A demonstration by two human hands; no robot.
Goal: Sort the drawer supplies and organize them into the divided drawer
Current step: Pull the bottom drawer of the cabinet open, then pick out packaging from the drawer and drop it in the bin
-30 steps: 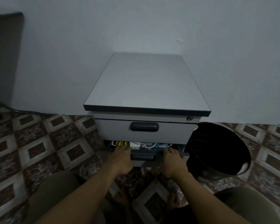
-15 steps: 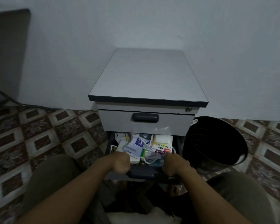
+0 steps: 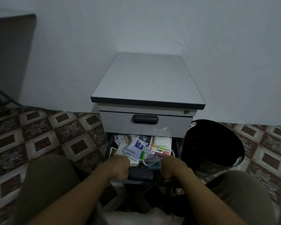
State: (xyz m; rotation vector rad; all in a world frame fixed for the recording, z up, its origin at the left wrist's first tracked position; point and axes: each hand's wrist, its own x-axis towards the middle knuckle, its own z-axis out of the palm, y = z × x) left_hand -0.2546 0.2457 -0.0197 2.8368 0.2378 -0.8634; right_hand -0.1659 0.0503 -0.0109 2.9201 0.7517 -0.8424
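**Q:** Where are the supplies?
**A:** The supplies [image 3: 141,148] lie heaped in the lower drawer [image 3: 109,148], which stands open at the foot of the cabinet [image 3: 146,78]. Among them are a stapler set pack [image 3: 162,146] at the right, a white leaflet [image 3: 131,153] at the left, and a green strip [image 3: 142,155] and white cord [image 3: 150,163] near the front.

**Q:** How are the hands placed?
**A:** The left hand [image 3: 118,166] and right hand [image 3: 170,167] are apart. Each curls its fingers over the drawer's front edge, one on either side of the dark handle [image 3: 140,174].

**Q:** What lies around, and what obstructs?
**A:** The upper drawer [image 3: 145,129] is closed directly above and overhangs the rear of the lower one. A black bin [image 3: 212,143] stands just beside the cabinet on the right. The person's knees [image 3: 47,176] in olive trousers flank the drawer on the patterned tile floor [image 3: 55,135]. At far left, a dark panel [image 3: 11,54] stands against the wall [image 3: 152,21], with a cable [image 3: 6,99] running down to the floor.

**Q:** What cannot be made out?
**A:** The rear of the lower drawer is hidden beneath the upper one, and the hands cover its front corners. The heap conceals the drawer's bottom, so any compartments cannot be told. A pale fuzzy object [image 3: 136,216] is cut off at the bottom edge and unidentifiable. Dim light leaves most labels unreadable.
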